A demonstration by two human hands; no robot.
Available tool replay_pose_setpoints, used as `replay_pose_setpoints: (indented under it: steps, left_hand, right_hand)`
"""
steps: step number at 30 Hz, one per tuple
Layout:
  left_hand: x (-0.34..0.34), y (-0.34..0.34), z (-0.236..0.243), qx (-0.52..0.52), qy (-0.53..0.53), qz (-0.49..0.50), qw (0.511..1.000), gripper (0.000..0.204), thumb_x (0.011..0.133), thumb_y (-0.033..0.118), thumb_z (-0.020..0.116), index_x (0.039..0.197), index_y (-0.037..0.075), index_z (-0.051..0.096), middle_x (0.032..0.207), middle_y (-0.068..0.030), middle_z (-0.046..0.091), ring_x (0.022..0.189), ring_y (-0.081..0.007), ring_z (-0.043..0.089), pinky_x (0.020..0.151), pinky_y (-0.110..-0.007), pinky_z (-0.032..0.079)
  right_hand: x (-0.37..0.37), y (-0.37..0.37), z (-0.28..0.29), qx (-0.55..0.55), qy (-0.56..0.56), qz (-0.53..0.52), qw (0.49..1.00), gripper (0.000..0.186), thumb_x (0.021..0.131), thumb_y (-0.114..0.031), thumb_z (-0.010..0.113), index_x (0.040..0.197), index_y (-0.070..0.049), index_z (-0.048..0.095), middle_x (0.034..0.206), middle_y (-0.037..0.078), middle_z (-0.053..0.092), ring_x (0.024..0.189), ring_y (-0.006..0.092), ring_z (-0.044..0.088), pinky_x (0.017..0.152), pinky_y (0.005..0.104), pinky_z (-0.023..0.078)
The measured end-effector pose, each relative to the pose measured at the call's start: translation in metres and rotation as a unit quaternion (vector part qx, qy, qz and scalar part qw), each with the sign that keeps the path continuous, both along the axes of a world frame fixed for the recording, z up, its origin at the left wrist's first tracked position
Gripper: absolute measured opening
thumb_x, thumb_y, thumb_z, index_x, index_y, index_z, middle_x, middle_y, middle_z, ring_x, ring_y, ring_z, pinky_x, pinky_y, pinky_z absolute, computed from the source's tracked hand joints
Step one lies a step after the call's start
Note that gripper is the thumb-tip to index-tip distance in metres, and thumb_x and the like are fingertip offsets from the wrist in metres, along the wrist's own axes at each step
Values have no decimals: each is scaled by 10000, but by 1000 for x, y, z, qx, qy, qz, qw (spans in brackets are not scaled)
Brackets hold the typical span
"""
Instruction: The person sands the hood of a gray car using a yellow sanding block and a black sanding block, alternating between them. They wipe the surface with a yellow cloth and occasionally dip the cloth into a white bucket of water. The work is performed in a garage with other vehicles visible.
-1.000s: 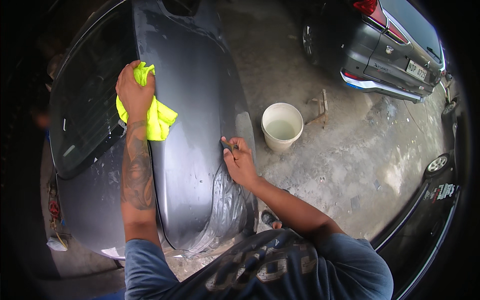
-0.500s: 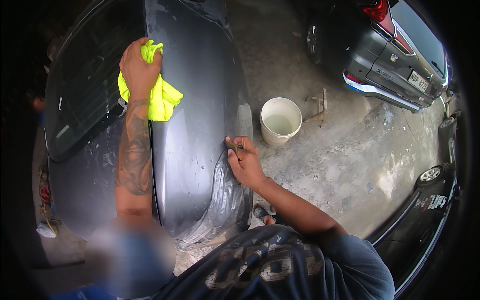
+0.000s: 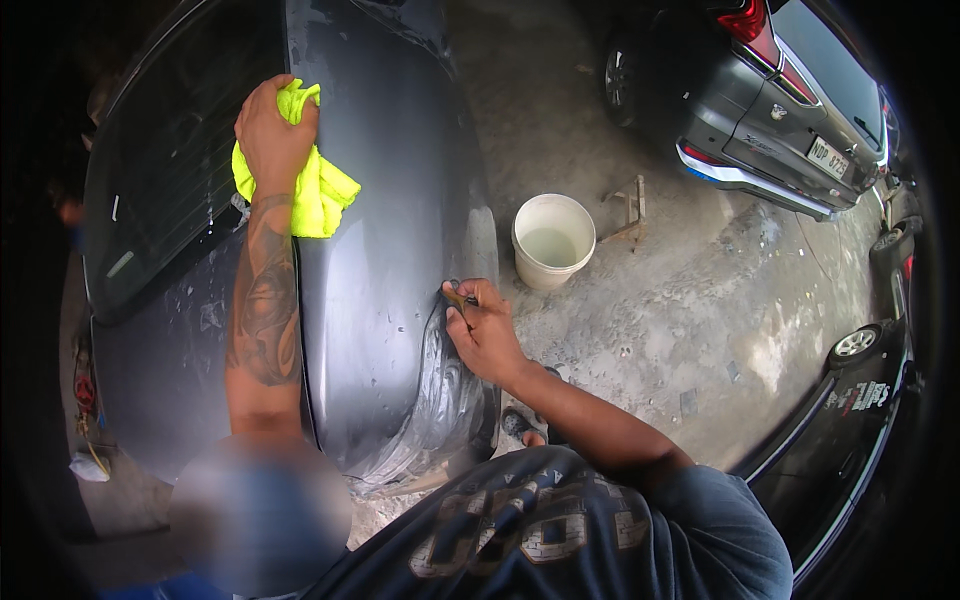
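A white bucket [image 3: 552,240] stands on the concrete floor [image 3: 680,310]; a dark parked car [image 3: 770,100] beyond it.

Your left hand [image 3: 272,125] reaches far forward on a straight, tattooed arm, fingers curled shut. Your right hand [image 3: 485,325] sits nearer, elbow bent, fingertips pinched together, knuckles turned outward.

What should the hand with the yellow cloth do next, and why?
Probably wipe the yellow cloth down the grey car panel toward the right hand. The left hand presses it high up, while the right hand works a small piece at the panel's lower edge.
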State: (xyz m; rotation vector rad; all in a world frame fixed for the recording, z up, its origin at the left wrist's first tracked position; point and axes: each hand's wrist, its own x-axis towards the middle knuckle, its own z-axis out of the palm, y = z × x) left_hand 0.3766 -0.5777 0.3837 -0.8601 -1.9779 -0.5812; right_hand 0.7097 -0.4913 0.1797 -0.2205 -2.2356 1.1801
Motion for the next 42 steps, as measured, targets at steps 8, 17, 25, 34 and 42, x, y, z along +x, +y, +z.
replay_pose_setpoints:
  steps: [8,17,25,34,42]
  left_hand:
    - [1,0,1,-16,2,26,1000,404,880,284,787,1245,136,699,1249,-96,729,1261,-323,636,1111,-453,443]
    - [1,-1,2,-4,-3,-1,1000,395,853,263,778,1216,123,710,1227,-92,729,1256,-320,629,1111,-470,424]
    - [3,-1,3,0,-13,1,1000,406,855,273,785,1226,130,706,1233,-90,728,1258,-319,628,1115,-466,424]
    - [-3,0,2,-3,-20,-7,1000,410,859,279,783,1235,138,702,1233,-94,728,1263,-320,625,1122,-468,417]
    - [-2,-2,3,-6,-37,-1,999,415,866,286,787,1239,127,700,1249,-107,726,1268,-322,625,1124,-462,419]
  right_hand:
    - [-16,12,-4,-6,0,-1,1000,357,977,-158,636,1274,11,742,1197,118,588,1120,285,590,898,467,415]
    - [-18,15,-4,19,-21,-13,1000,374,970,-152,647,1290,24,729,1187,132,581,1147,303,578,939,459,416]
    - [-17,10,0,-35,-12,-9,999,261,960,-130,654,1121,33,779,1178,139,594,1119,325,609,910,470,446]
    - [-38,23,-5,-59,-15,-11,998,328,957,-153,659,1225,10,756,1191,138,577,1145,300,579,925,460,426]
    - [-35,24,-2,6,16,-39,999,245,953,-104,650,1098,49,773,1158,148,597,1049,339,620,876,466,485]
